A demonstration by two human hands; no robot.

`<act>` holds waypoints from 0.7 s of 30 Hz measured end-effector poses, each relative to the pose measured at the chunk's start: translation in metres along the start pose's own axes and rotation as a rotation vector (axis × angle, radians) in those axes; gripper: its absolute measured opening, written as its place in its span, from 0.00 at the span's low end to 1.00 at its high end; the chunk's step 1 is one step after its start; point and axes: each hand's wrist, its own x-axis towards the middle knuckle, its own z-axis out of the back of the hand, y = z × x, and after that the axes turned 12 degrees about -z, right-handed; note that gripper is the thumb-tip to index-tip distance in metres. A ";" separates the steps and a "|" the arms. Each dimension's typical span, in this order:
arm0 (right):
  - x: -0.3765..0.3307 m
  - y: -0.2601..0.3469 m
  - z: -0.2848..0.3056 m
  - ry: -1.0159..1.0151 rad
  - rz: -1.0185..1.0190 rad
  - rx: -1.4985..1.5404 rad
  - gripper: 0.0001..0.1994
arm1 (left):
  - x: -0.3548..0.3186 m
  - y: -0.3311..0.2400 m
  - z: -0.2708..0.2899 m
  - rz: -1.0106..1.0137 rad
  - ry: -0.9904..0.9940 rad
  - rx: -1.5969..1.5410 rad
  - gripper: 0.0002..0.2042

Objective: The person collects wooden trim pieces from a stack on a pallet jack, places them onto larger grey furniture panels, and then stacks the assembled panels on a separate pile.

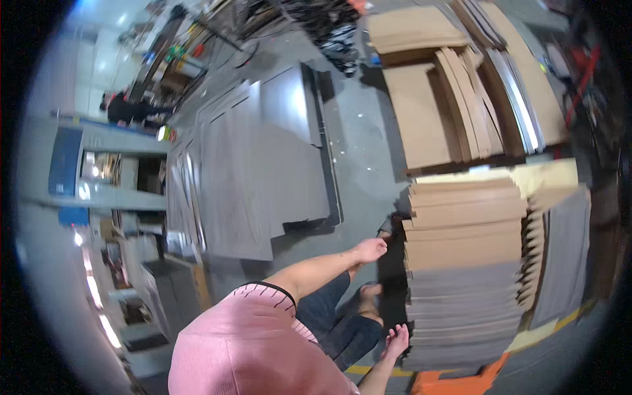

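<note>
My left hand (372, 250) is held out over the floor, short of the stacked sheets. Its fingers look loosely curled in, and I see nothing in them. Lower in the view, my right hand (397, 341) is beside the near edge of a tall stack of grey sheets (467, 316), its fingers a little apart and holding nothing I can see. Whether its fingertips touch the stack I cannot tell. Brown cardboard-like sheets (467, 243) continue the stack upward in the view, with uneven, stepped edges.
Large grey panels (263, 164) lie piled to the left. Brown boards and strips (428, 112) sit on another pile at the upper right. An orange pallet-like piece (454, 382) shows below the stack. Another person (131, 110) is far off at the upper left.
</note>
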 end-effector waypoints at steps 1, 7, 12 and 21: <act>0.015 0.015 0.014 0.056 0.085 -0.032 0.21 | -0.007 -0.010 -0.007 -0.015 -0.052 -0.072 0.17; -0.050 0.068 -0.034 0.193 0.274 -0.127 0.07 | -0.122 -0.004 0.008 -0.067 -0.342 -0.527 0.14; -0.122 0.087 -0.054 0.188 0.306 -0.417 0.13 | -0.240 0.027 -0.007 0.008 -0.493 -0.504 0.14; -0.183 0.065 -0.098 0.156 0.256 -0.673 0.08 | -0.378 0.149 -0.024 0.135 -0.865 -0.593 0.14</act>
